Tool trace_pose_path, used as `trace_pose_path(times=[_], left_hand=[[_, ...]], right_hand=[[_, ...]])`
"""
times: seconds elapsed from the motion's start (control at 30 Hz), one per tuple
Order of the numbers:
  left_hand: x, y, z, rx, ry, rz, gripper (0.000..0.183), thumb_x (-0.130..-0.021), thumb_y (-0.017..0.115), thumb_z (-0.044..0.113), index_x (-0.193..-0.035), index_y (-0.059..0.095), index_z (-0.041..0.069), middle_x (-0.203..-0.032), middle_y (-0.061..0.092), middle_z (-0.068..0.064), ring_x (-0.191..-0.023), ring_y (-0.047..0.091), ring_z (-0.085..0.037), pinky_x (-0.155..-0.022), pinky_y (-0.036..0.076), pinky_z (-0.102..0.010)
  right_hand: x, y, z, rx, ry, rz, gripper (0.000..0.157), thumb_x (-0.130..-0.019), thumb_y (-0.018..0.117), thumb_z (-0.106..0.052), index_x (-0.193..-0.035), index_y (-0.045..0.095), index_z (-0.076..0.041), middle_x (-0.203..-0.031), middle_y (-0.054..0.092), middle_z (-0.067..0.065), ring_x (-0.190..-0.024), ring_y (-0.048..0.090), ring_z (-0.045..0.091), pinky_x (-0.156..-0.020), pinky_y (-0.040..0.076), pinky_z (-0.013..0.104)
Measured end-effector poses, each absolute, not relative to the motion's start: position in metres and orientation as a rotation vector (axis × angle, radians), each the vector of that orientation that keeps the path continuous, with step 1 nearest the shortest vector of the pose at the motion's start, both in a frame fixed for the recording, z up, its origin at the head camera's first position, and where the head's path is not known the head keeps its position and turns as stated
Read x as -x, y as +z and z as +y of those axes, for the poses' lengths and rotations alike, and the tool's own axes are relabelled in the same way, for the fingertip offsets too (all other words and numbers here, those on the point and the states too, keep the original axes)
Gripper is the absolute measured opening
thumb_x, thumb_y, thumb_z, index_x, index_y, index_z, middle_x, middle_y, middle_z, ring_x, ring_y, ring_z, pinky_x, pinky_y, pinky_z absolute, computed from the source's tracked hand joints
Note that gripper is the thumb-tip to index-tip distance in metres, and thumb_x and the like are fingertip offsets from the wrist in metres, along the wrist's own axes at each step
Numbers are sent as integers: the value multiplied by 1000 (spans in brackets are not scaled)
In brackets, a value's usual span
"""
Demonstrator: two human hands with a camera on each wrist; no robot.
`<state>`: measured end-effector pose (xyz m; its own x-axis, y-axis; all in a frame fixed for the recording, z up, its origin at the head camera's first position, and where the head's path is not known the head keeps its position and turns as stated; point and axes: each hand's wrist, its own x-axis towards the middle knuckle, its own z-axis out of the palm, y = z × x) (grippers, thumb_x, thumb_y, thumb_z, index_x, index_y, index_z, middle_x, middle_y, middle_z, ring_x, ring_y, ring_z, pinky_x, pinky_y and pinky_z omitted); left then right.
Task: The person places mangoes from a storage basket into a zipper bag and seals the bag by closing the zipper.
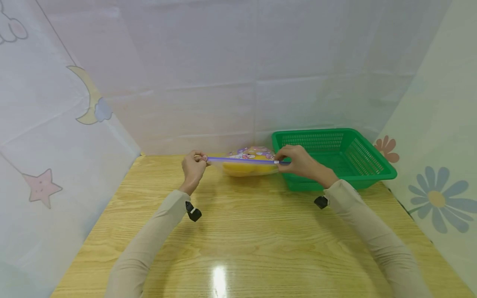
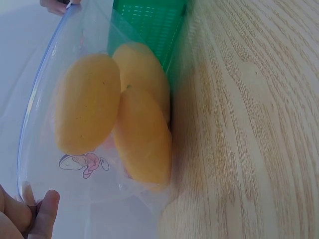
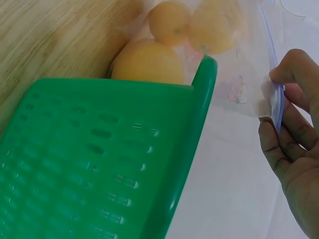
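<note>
A clear zip bag (image 1: pixel 220 162) with a purple zip strip stands at the back of the table, its top edge stretched between both hands. Inside lie three yellow mangoes (image 2: pixel 88 102), resting low in the bag. My left hand (image 1: pixel 194 167) pinches the left end of the strip between thumb and fingers. At the other end, my right hand (image 1: pixel 298 161) pinches the strip by a small white slider (image 1: pixel 276 162). Printed cartoon figures (image 2: pixel 83 163) show on the bag's side.
A green plastic basket (image 1: pixel 372 176) with perforated walls stands right beside the bag, under the right forearm. The wooden table (image 1: pixel 238 231) meets a pale cloth backdrop (image 1: pixel 208 82) behind and at both sides.
</note>
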<state>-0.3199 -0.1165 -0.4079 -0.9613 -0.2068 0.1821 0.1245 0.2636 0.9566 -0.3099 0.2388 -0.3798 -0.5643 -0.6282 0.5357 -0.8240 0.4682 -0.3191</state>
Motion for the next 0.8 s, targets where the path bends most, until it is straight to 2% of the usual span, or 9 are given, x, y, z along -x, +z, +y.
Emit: trace_pose_path(times=[0.2,0.33,0.57,0.67,0.8], left_hand=[[321,-408,-116,-78,-1726,-2271,6,-94,62,-1,-97,67,-2,-84,72,-19,-66,71,-17,-54,53,-24],[321,-408,-116,-81,-1722,-2274,6,-94,62,-1,-97,67,-2,-83,72,-19,-66,71,-18,-52,51,-22],[321,-407,-117,-76,-1711,-2287,11,-95,61,1,-102,66,-5,-81,72,-17,-67,71,-19,-45,40,-20],[321,-407,-117,-72,-1722,-2283,13,-95,61,1,-104,66,-7,-81,72,-18,-68,71,-19,-46,41,-20],[320,-408,-117,-73,-1723,-2280,9,-95,61,1,-101,67,-4,-82,72,-17,-68,71,-19,-46,42,-20]], right_hand=[[309,-379,248,-1204,760,-2392,15,-79,74,2,-92,74,-6,-89,68,4,-79,65,16,-67,56,36],[308,-379,254,-1196,760,-2405,15,-80,73,2,-93,74,-6,-89,68,3,-80,65,16,-67,56,37],[306,-379,261,-1188,775,-2410,17,-80,73,3,-93,74,-8,-88,68,0,-78,63,14,-66,55,36],[306,-380,263,-1191,777,-2399,16,-80,74,3,-92,74,-8,-87,67,-1,-77,63,13,-65,54,36],[304,-379,263,-1190,784,-2397,16,-79,74,3,-92,73,-7,-86,67,1,-77,63,16,-65,54,37]])
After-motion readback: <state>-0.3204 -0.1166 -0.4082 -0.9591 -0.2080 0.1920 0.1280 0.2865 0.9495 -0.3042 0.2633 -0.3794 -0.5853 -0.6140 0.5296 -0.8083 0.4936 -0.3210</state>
